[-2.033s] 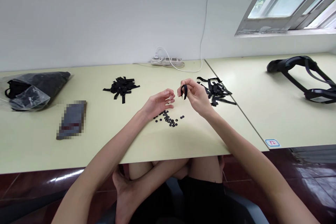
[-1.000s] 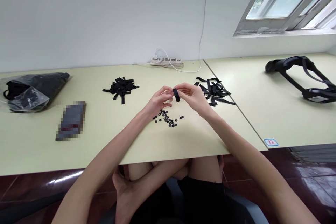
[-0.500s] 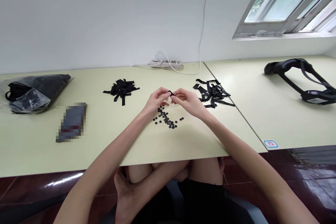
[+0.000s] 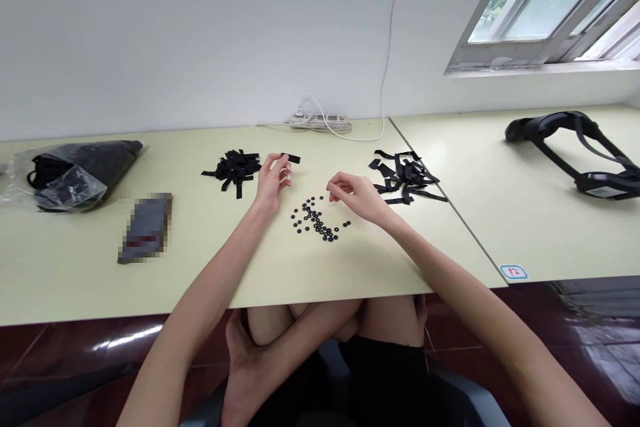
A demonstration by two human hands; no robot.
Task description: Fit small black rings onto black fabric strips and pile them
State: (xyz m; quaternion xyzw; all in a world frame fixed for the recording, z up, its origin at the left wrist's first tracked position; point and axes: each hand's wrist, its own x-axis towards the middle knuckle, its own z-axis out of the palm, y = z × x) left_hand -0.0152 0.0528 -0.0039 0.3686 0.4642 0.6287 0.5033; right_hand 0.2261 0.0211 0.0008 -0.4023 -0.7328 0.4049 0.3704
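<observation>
Between the thumb and fingers of my left hand (image 4: 271,181) is a short black fabric strip (image 4: 291,158), its free end pointing right. This hand is just right of a heap of black strips (image 4: 233,168). My right hand (image 4: 354,193) hovers above the table with thumb and fingertips pressed together; whatever they may hold is hidden. Below and between the hands lie many small black round pieces (image 4: 319,221), some of them ring-shaped. A second, looser pile of black strips (image 4: 407,177) spreads out to the right of my right hand.
A clear plastic bag with black contents (image 4: 85,173) and a blurred dark flat item (image 4: 147,227) lie on the left. A power strip (image 4: 320,122) with a white cable sits by the wall. Far right stands a black headset-like frame (image 4: 575,153), beyond the table seam.
My hands were together over a small black piece and have separated. The left went left with the strip, towards the left heap; the right stayed near the middle, slightly lower.
</observation>
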